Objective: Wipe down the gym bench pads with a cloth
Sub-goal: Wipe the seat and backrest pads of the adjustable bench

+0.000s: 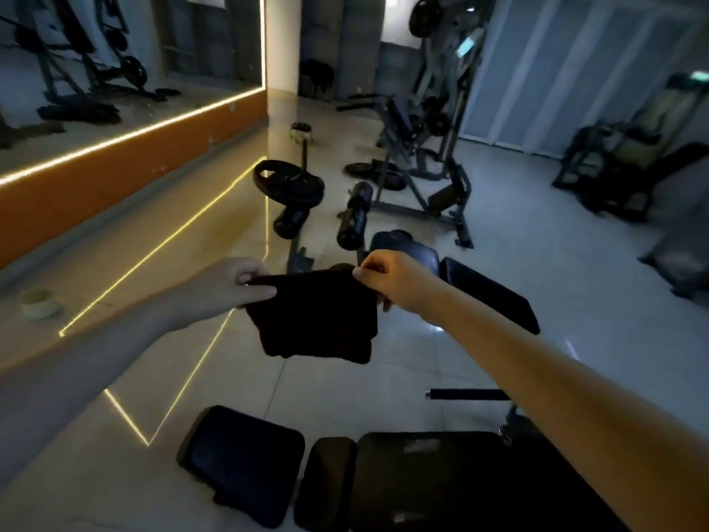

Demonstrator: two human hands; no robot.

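Head view: L hand [238, 286] and R hand [387, 278] hold a dark cloth [318, 320] up in the air btwn them, one top corner each. L fingers are closed on the left corner, one finger lying along the front of the fabric. R thumb and forefinger are clamped on the right corner, w/ the other R fingers tucked behind the cloth. The cloth hangs doubled over, its top edge pulled fairly straight and its bottom edge loose, touching nothing but the hands, over the pale tiled floor [383, 378]. The bench pads are lower in frame, well apart from the cloth: a tilted dark pad [245, 462] at left, a narrow pad [330, 481] just beside it, then a large pad [441, 481] partly hidden under the R forearm. A further angled pad [487, 297] sits beyond the R wrist, w/ a rounded pad [406, 247] behind the R hand. Farther off are a weight plate [287, 182], a grey machine frame [422, 147], a tape roll [38, 301] on the floor at left, and a mirror wall w/ a lit strip [130, 132] along its base.
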